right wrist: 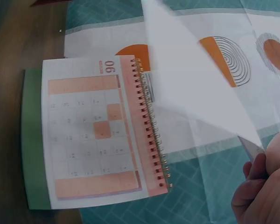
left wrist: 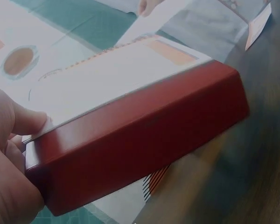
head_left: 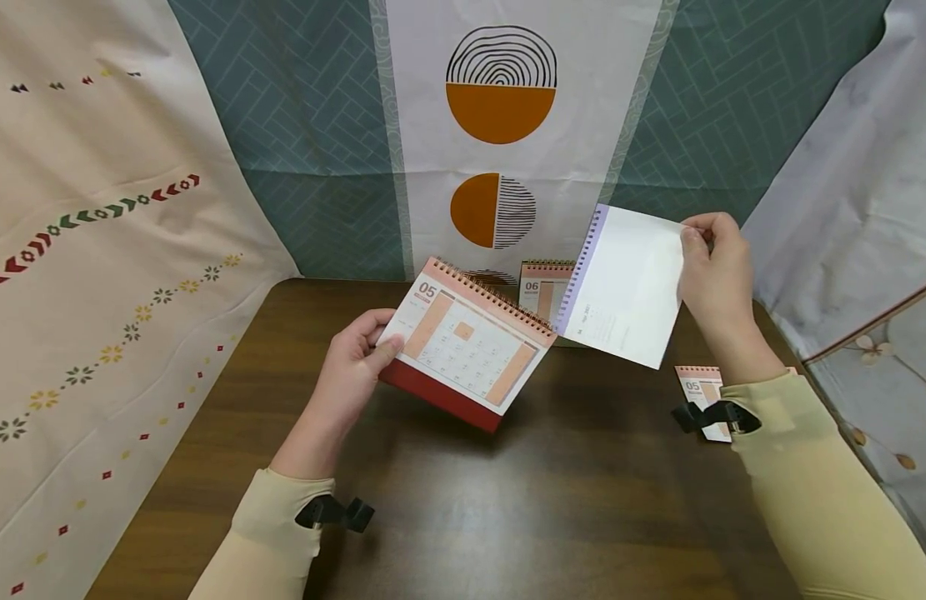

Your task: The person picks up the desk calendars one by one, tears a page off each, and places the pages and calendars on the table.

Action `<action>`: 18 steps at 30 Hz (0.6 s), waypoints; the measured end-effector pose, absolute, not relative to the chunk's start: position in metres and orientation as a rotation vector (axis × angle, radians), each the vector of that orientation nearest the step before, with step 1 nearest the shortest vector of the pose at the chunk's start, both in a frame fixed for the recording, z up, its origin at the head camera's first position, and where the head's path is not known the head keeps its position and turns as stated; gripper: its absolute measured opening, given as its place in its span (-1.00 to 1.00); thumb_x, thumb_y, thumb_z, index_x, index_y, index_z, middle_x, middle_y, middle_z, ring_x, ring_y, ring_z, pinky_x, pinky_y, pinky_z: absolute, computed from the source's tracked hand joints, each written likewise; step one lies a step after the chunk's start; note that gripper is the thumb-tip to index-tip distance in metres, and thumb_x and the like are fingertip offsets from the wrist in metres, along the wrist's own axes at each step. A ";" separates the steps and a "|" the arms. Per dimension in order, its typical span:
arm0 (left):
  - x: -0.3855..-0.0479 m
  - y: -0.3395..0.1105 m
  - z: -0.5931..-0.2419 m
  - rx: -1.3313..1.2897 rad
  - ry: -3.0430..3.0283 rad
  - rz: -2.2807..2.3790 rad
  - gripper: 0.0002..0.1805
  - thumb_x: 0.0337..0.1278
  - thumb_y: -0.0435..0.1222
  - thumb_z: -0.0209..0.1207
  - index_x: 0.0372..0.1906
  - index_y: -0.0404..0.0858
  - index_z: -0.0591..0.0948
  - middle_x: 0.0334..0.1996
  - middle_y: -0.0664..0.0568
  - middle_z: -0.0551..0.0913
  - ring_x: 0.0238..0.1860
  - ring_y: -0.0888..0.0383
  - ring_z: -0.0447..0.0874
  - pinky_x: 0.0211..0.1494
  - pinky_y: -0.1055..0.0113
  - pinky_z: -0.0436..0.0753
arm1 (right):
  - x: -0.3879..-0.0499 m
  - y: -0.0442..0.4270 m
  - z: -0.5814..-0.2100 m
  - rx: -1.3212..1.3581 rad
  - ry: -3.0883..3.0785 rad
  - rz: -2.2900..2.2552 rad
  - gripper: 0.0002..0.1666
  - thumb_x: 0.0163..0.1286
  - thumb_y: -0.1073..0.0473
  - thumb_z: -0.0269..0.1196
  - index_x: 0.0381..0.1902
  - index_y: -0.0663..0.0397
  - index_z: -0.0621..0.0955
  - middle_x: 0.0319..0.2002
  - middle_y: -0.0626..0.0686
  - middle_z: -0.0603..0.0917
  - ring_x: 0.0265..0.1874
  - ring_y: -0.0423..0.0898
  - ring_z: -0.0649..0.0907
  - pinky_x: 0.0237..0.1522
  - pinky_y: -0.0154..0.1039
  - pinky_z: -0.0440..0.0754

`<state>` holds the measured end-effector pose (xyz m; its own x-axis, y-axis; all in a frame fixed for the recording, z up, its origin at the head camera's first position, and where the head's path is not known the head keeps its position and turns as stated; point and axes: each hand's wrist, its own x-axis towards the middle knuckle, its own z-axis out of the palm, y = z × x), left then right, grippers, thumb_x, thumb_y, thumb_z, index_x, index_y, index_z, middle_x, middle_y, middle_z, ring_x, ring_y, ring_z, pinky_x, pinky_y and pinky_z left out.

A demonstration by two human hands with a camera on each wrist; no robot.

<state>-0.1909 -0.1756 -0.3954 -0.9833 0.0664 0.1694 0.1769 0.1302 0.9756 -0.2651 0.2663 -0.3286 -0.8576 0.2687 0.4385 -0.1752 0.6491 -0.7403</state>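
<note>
In the head view my left hand [head_left: 348, 362] grips the left end of a spiral-bound desk calendar [head_left: 470, 342] showing 05, thumb on its front. The calendar is tilted above the table; its red base [left wrist: 144, 130] fills the left wrist view. Between thumb and fingers, my right hand [head_left: 719, 271] pinches a mostly white calendar page [head_left: 628, 283] by its outer edge. A purple strip with holes runs along the page's other edge. That strip's lower end meets the red calendar's right corner in the head view; I cannot tell whether they touch.
A green-based desk calendar [right wrist: 93, 135] showing 06 stands at the back of the brown table [head_left: 463, 500], partly hidden in the head view. Under my right wrist lies a page or calendar [head_left: 695, 385] marked 05, mostly covered. Patterned cloths [head_left: 320, 125] hang around the table.
</note>
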 end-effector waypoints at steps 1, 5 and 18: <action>-0.191 -0.176 -0.395 -0.249 -2.294 -2.000 -0.68 0.59 -0.47 0.20 0.31 -0.39 0.62 0.00 -0.30 0.81 -0.16 0.08 0.79 -0.15 0.34 0.75 | -0.265 0.269 -0.329 -0.089 -2.351 1.127 -0.58 0.83 0.09 -0.01 0.31 0.31 0.55 -0.12 0.00 0.51 -0.26 -0.14 0.44 -0.21 -0.26 0.37; -0.192 -0.176 -0.395 -0.268 -2.287 -2.013 -0.68 0.59 -0.47 0.19 0.31 -0.39 0.62 0.00 -0.30 0.81 -0.16 0.06 0.81 -0.15 0.32 0.76 | -0.266 0.275 -0.331 -0.111 -2.361 1.125 -0.57 0.83 0.10 -0.01 0.33 0.31 0.55 -0.11 0.00 0.50 -0.27 -0.18 0.44 -0.20 -0.26 0.37; -0.190 -0.171 -0.394 -0.315 -2.244 -2.042 -0.68 0.59 -0.50 0.17 0.31 -0.40 0.60 0.04 -0.31 0.81 -0.17 0.08 0.82 -0.15 0.32 0.77 | -0.268 0.284 -0.337 -0.206 -2.341 1.137 -0.56 0.81 0.10 -0.01 0.34 0.31 0.57 -0.14 -0.02 0.50 -0.25 -0.22 0.43 -0.15 -0.27 0.36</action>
<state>-0.1895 -0.1711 -0.3938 -0.9745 0.0907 0.2051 0.2127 0.0844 0.9735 -0.2685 0.2837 -0.3370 -0.8506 0.3523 0.3904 -0.0890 0.6354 -0.7671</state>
